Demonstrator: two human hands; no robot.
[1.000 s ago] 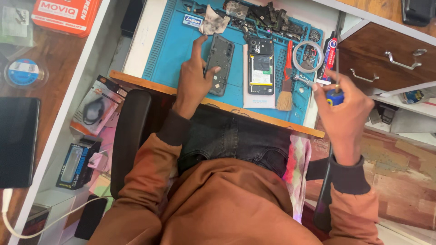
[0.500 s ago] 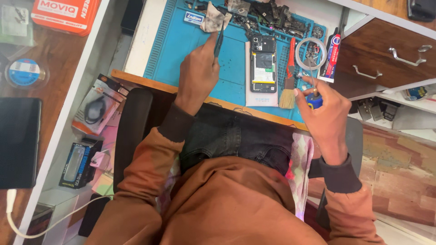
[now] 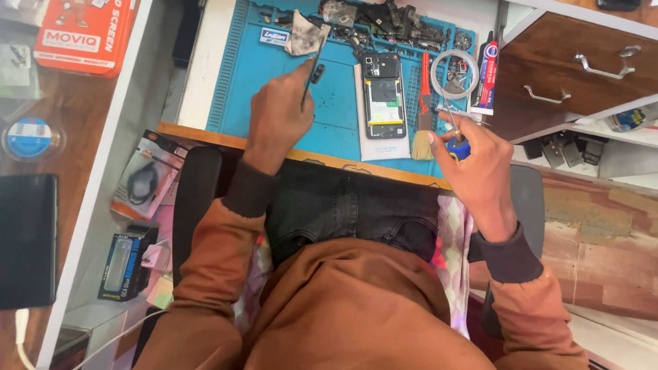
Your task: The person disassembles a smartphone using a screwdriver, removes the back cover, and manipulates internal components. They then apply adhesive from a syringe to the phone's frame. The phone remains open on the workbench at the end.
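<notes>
A red box (image 3: pixel 86 34) lies far left, a wooden drawer (image 3: pixel 576 65) stands open right.

A blue work mat (image 3: pixel 274 89) lies under a black opened phone (image 3: pixel 382 96) with a yellowish-green inside, beside a red-handled brush (image 3: pixel 424 103), a red, white and blue glue tube (image 3: pixel 486 75), and a blue-handled screwdriver (image 3: pixel 458 147); the sleeves are rust-brown.
</notes>
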